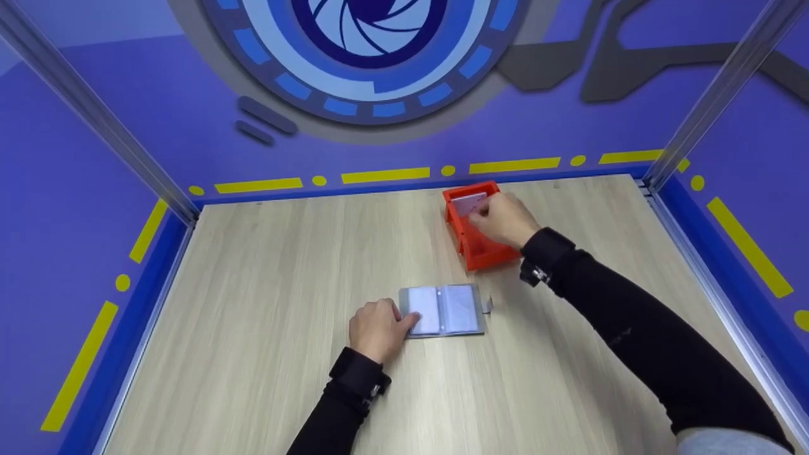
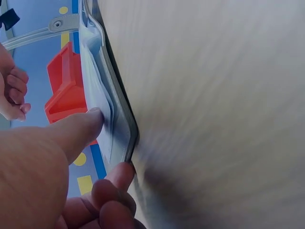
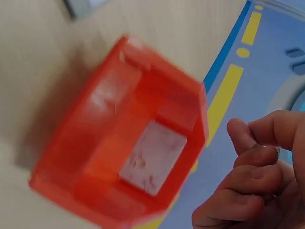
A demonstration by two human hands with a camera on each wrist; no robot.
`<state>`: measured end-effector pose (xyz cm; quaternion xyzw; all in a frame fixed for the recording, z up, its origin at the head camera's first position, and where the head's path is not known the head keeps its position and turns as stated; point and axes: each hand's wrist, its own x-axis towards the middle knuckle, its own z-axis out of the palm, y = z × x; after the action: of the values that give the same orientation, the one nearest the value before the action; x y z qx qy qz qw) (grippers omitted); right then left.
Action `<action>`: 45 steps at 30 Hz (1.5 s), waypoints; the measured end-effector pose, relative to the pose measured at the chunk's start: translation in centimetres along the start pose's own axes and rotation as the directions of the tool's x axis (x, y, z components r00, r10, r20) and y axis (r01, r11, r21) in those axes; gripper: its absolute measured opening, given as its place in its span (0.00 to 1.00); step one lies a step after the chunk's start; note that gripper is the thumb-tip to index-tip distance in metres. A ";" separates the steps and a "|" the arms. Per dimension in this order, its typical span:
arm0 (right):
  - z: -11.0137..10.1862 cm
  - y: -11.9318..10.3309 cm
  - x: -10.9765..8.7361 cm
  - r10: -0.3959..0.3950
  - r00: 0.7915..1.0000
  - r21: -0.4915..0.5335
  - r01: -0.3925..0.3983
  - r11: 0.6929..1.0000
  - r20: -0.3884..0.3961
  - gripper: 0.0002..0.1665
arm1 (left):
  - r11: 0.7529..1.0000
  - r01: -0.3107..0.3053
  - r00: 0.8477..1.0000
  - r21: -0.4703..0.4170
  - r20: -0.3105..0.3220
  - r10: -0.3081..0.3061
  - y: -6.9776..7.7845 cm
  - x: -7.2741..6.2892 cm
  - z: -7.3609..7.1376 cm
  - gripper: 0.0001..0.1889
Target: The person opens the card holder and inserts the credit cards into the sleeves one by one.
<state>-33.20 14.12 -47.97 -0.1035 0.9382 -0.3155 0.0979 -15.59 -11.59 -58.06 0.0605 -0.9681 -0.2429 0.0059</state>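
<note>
A small grey card album lies spread on the table, showing clear sleeves. My left hand pinches its left edge, thumb over the sleeves and a fingertip against the cover's edge, as the left wrist view shows. Above the red bin is my right hand, its fingers loosely bent with nothing visible between them. In the bin lies a pale card with reddish marks; the hand partly covers this card in the head view.
The wooden table is bordered by blue-purple walls with yellow dashes at the back and sides. A strap with a snap sticks out from the album's right side. The bin stands near the back wall.
</note>
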 end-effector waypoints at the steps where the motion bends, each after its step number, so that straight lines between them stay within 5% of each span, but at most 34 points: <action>1: -0.4 0.1 0.5 -0.018 1.000 -0.014 0.017 1.000 -0.011 0.17 | 1.000 0.002 1.000 0.000 0.001 -0.002 0.0 0.0 0.0 0.25; 7: -2.2 0.9 3.3 -0.101 0.993 -0.100 0.095 0.990 -0.061 0.14 | 1.000 0.015 1.000 0.002 0.005 -0.015 -0.2 0.2 -0.1 0.25; 12: -2.9 1.7 5.4 -0.093 0.993 -0.246 0.074 0.966 -0.067 0.14 | 1.000 0.021 1.000 -0.003 0.000 -0.021 -0.3 0.3 -0.1 0.26; 19: -2.6 3.1 7.5 -0.201 0.976 -0.459 0.142 0.877 -0.081 0.11 | 1.000 -0.019 0.999 -0.010 -0.041 0.019 -0.2 0.4 -0.2 0.26; 24: -1.8 3.3 8.3 -0.227 0.969 -0.536 0.142 0.832 -0.095 0.20 | 1.000 -0.018 0.999 -0.011 -0.043 0.018 -0.2 0.4 -0.2 0.25; 30: -0.9 3.7 9.1 -0.209 0.971 -0.567 0.108 0.817 -0.117 0.28 | 0.999 -0.027 0.999 -0.031 -0.030 0.026 -0.3 0.4 0.0 0.25; 38: -0.2 4.6 9.9 -0.207 0.960 -0.552 0.071 0.831 -0.187 0.23 | 0.998 -0.045 0.998 -0.038 -0.033 0.044 -0.4 0.6 0.1 0.25; 45: 0.8 5.2 10.2 -0.208 0.963 -0.544 0.084 0.835 -0.171 0.23 | 0.998 -0.035 0.999 -0.043 -0.027 0.034 -0.8 0.2 0.4 0.26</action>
<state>-43.46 15.14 -53.02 -0.1622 0.9828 -0.0596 -0.0650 -15.67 -12.08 -58.82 0.0467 -0.9634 -0.2629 0.0240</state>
